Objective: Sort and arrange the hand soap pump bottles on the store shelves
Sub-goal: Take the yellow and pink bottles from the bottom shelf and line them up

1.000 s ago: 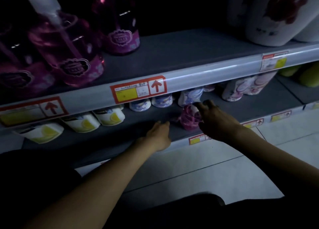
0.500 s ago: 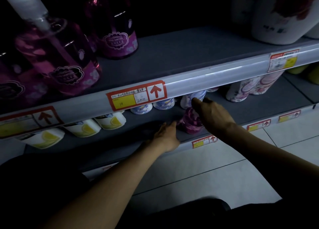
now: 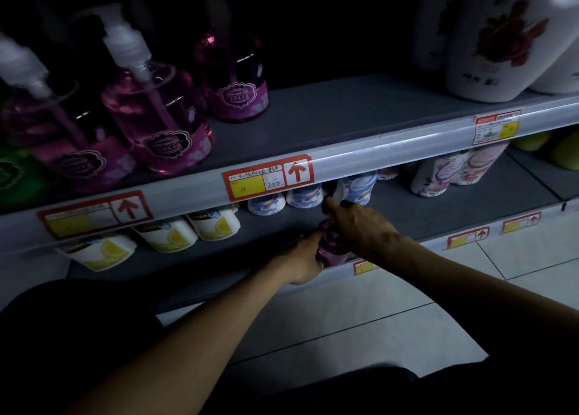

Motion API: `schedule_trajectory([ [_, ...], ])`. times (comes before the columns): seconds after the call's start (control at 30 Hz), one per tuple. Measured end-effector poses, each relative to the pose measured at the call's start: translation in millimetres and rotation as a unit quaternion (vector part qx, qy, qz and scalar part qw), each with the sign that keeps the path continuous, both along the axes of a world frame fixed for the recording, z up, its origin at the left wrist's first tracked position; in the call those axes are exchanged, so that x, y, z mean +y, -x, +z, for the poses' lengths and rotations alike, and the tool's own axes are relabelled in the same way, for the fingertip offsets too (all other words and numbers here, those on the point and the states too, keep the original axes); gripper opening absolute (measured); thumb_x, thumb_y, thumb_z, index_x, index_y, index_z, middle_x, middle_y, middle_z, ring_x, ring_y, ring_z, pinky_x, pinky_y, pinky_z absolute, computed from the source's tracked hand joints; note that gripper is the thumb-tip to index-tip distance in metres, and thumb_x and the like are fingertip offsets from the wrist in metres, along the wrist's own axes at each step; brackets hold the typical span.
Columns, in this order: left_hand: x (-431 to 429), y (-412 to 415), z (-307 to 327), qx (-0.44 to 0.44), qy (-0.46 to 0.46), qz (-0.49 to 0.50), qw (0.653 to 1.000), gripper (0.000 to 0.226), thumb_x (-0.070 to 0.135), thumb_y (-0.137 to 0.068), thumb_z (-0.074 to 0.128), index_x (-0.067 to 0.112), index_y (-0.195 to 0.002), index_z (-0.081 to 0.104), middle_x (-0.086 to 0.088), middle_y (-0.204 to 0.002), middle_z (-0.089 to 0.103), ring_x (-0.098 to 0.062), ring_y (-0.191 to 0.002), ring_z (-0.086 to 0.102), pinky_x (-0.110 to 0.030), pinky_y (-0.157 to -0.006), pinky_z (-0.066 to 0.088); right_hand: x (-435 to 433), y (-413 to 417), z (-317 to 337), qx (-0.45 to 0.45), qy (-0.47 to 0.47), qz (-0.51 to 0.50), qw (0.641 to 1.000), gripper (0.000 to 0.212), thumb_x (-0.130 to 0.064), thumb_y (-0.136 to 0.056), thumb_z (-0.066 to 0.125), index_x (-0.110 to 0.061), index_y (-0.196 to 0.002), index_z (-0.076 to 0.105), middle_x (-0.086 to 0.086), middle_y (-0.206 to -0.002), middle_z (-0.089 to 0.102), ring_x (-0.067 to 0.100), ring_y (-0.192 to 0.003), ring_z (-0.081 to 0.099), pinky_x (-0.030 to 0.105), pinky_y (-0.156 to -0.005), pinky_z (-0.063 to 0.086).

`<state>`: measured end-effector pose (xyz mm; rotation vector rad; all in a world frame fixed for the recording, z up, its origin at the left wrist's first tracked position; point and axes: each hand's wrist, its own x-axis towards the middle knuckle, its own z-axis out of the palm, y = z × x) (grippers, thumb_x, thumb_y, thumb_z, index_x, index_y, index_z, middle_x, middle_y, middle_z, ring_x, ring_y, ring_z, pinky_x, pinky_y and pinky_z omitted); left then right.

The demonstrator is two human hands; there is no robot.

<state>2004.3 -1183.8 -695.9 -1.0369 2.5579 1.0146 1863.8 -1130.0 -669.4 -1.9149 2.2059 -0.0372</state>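
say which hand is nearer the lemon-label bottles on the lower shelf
Left. The left hand, holding the purple bottle, is right of the lemon-label bottles; the right hand is farther right.
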Motion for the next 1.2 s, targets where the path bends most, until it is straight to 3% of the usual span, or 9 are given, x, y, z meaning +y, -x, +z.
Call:
schedule_trajectory([
  [0.27,-6,-18,9,0.069,-0.1,0.018,0.992,0.095,0.013,-0.066,0.077,0.028,-0.144,0.024,0.001,-0.141,0.045,-0.019,-0.125,0.048,-0.036,-0.101,0.044,30,-20,47,-0.006,0.048,0.025,0.999,0.039,-0.005,-0.084,0.046,-0.008,-0.123,0.039,0.02,-0.106,0.057,0.045,-0.093,0.059,0.039,-0.063,0.036],
  [0.37,-5,-34,26,0.111,-0.238,0.009,0.965,0.089,0.016,-0.065,0.084,0.037,-0.136,0.034,0.013,-0.141,0.047,-0.008,-0.128,0.045,-0.035,-0.107,0.039,46,-27,80,-0.049,0.121,0.039,0.991,0.025,-0.008,-0.083,0.051,-0.01,-0.107,0.047,0.018,-0.098,0.061,0.044,-0.089,0.057,0.038,-0.057,0.035],
  [0.53,0,-60,62,0.179,-0.531,0.01,0.828,0.074,0.013,-0.062,0.086,0.02,-0.13,0.057,-0.01,-0.132,0.059,-0.033,-0.126,0.051,-0.058,-0.105,0.038,64,-29,149,-0.178,0.172,-0.025,0.969,0.01,-0.018,-0.084,0.062,-0.02,-0.093,0.059,0.005,-0.084,0.071,0.023,-0.076,0.068,0.038,-0.068,0.053],
  [0.63,7,-67,91,0.252,-0.659,-0.032,0.708,0.058,0.02,-0.068,0.082,0.017,-0.123,0.063,-0.011,-0.124,0.064,-0.029,-0.117,0.059,-0.051,-0.099,0.047,61,-21,185,-0.349,0.2,-0.06,0.913,0.001,-0.012,-0.088,0.064,-0.012,-0.088,0.064,0.005,-0.073,0.07,0.018,-0.062,0.068,0.029,-0.057,0.053],
  [0.77,22,-67,122,0.326,-0.698,-0.037,0.636,0.06,0.03,-0.066,0.084,0.01,-0.12,0.065,-0.012,-0.117,0.068,-0.026,-0.108,0.063,-0.038,-0.09,0.053,49,-18,209,-0.5,0.252,-0.08,0.824,0.016,-0.009,-0.094,0.055,0.006,-0.096,0.062,0.013,-0.074,0.059,0.021,-0.066,0.056,0.024,-0.057,0.047],
  [0.87,40,-59,147,0.426,-0.608,0.042,0.669,0.06,0.035,-0.055,0.089,0.013,-0.109,0.073,-0.011,-0.107,0.072,-0.025,-0.097,0.069,-0.039,-0.082,0.056,36,-34,207,-0.562,0.271,-0.138,0.769,0.02,-0.022,-0.095,0.055,-0.005,-0.093,0.065,0.01,-0.078,0.059,0.02,-0.072,0.055,0.03,-0.067,0.043],
  [1.0,53,-52,173,0.505,-0.232,0.138,0.82,0.058,0.035,-0.057,0.081,0.021,-0.111,0.066,0.001,-0.105,0.073,-0.015,-0.098,0.069,-0.024,-0.075,0.054,25,-57,203,-0.588,0.229,-0.179,0.755,0.031,-0.039,-0.091,0.059,-0.008,-0.089,0.066,0.009,-0.077,0.065,0.023,-0.073,0.063,0.037,-0.074,0.048],
  [1.1,56,-55,180,0.499,-0.073,0.192,0.842,0.072,0.04,-0.05,0.082,0.034,-0.115,0.051,0.011,-0.102,0.071,-0.005,-0.091,0.068,-0.024,-0.072,0.054,18,-64,209,-0.604,0.247,-0.163,0.74,0.04,-0.04,-0.093,0.056,-0.001,-0.091,0.065,0.013,-0.081,0.069,0.024,-0.075,0.067,0.039,-0.077,0.053],
  [1.2,53,-56,184,0.49,-0.019,0.212,0.845,0.077,0.043,-0.048,0.086,0.039,-0.113,0.044,0.014,-0.1,0.068,-0.004,-0.089,0.067,-0.028,-0.073,0.056,12,-65,217,-0.612,0.297,-0.193,0.707,0.031,-0.036,-0.094,0.056,-0.008,-0.083,0.065,0.008,-0.074,0.067,0.021,-0.067,0.065,0.036,-0.069,0.052],
])
